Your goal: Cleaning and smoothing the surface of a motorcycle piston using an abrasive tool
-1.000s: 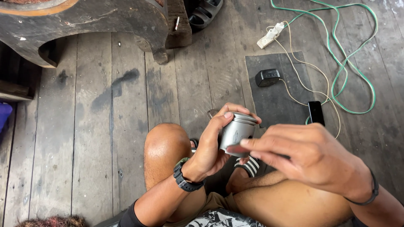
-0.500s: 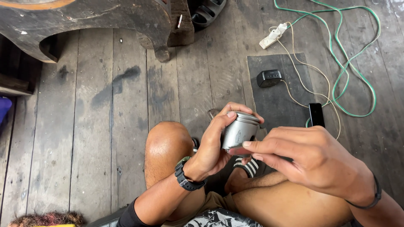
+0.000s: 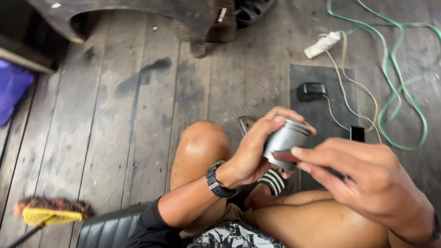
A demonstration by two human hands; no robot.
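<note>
Since the earlier frames the metal cylinder [image 3: 285, 140] has tilted a little, its ringed end now up and to the right, and the right hand [image 3: 367, 177] has slid closer over it. The left hand [image 3: 255, 151] wraps it, fingers [image 3: 275, 120] closed around the smooth grey body above the bare knee [image 3: 200, 142]. The right fingers [image 3: 305, 158] pinch its lower edge. A black mat [image 3: 321, 76] and a green cord [image 3: 390, 92] lie on the worn plank floor [image 3: 105, 115].

A dull grey metal piston [image 3: 285, 140], smooth with machined ring grooves, above worn, stained wooden floorboards [image 3: 115, 119] and a matt black rubber mat [image 3: 321, 76].
</note>
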